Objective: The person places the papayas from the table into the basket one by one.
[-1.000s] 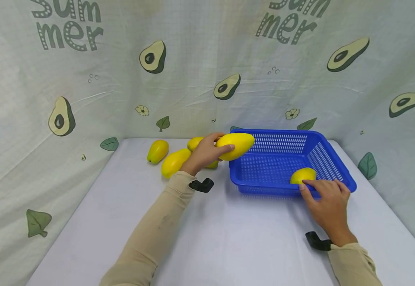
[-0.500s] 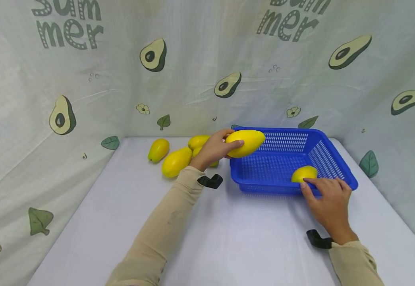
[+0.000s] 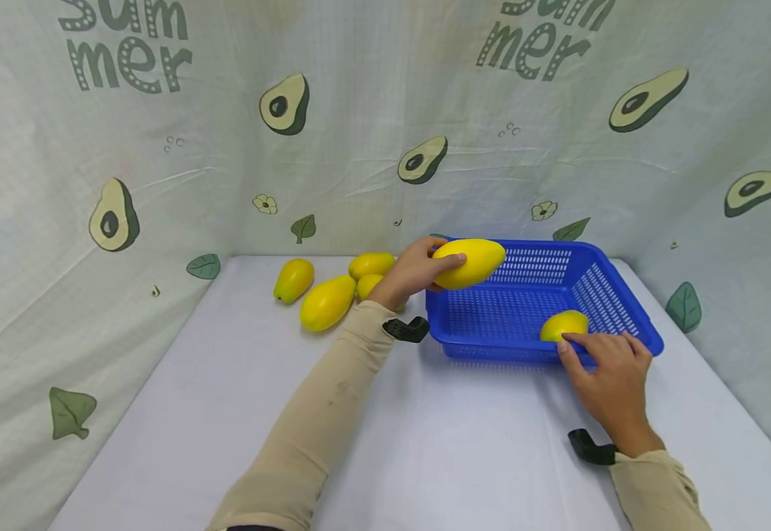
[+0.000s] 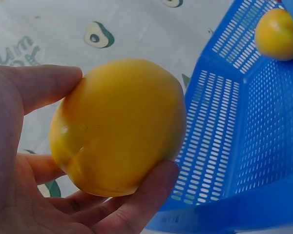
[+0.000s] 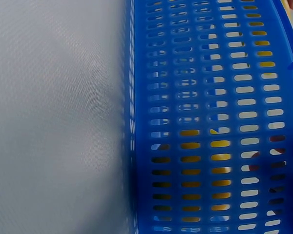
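A yellow papaya (image 3: 471, 263) is gripped in my left hand (image 3: 415, 271), held over the left end of the blue basket (image 3: 491, 351). The left wrist view has this papaya (image 4: 122, 126) up close, with thumb and fingers spread around it. Inside the basket another papaya (image 3: 564, 324) lies at the front right. My right hand (image 3: 611, 380) holds the basket's front rim near that fruit, thumb outside and fingers over the edge. Through the slotted basket wall (image 5: 142, 146) in the right wrist view, yellow shows; the right hand's fingers are hidden there.
Left of the basket, several papayas lie on the white table (image 3: 226, 413): one at the far left (image 3: 294, 280), a larger papaya (image 3: 327, 303) beside it, and others partly behind the left forearm. A printed cloth (image 3: 358, 110) hangs around the back and sides.
My left hand has carried its papaya rightward, from the basket's left edge to over its inside. The right hand and the basket have stayed in place.
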Tool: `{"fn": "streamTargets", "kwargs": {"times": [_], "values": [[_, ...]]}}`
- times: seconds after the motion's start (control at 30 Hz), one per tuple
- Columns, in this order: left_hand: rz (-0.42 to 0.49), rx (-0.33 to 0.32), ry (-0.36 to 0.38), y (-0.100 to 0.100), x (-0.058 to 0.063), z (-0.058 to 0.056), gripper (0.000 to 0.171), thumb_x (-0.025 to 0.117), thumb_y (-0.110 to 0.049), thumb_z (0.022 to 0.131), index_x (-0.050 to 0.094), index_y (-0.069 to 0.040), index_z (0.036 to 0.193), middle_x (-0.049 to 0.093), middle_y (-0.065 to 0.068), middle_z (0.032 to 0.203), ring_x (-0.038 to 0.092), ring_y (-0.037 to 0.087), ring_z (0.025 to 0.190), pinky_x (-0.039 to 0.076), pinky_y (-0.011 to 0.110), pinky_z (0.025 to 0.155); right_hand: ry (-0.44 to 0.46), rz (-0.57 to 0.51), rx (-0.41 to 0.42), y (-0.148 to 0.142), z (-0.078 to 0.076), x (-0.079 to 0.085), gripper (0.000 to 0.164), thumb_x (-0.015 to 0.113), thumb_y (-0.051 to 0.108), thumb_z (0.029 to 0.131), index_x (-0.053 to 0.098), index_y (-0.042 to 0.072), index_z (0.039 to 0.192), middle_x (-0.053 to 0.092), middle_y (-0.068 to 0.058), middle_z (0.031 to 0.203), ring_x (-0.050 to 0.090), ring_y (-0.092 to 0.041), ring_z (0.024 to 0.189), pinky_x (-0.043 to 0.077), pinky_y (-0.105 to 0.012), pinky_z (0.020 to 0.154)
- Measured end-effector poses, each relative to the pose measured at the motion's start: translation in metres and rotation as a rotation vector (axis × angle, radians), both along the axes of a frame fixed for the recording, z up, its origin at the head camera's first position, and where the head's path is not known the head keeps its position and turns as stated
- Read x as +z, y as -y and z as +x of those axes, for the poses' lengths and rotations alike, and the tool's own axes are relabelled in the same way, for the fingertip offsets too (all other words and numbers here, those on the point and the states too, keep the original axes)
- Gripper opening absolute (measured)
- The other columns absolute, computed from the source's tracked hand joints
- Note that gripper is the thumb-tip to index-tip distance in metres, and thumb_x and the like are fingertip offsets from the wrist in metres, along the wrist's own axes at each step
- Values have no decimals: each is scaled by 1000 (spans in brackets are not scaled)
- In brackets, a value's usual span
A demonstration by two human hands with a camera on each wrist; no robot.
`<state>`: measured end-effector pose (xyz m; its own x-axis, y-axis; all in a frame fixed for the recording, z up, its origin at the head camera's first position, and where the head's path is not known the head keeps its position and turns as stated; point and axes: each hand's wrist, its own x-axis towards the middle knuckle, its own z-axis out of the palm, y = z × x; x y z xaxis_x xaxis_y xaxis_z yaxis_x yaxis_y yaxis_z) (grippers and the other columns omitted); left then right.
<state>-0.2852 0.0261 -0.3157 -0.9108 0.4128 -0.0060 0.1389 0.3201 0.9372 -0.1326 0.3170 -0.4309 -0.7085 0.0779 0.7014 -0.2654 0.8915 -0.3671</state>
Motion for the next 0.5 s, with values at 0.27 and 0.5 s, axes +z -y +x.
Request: {"fn": "streamTargets", "kwargs": {"times": [0.27,0.5], "values": [[27,3,4,-10,-3,0,60,70,-44,93,52,-9,138,60,5,117,63,23,94,58,32,75,5,4,-5,1,0,0,27,69,24,93,72,0,106,69,-23,100,54,-43,108,19,-59,110],[25,17,5,-19,-4,1,60,69,-41,94,51,-8,140,60,7,120,64,22,93,59,32,74,15,4,-11,0,1,0,28,68,25,93,72,1,107,69,-23,100,54,-43,109,18,-59,111]]}}
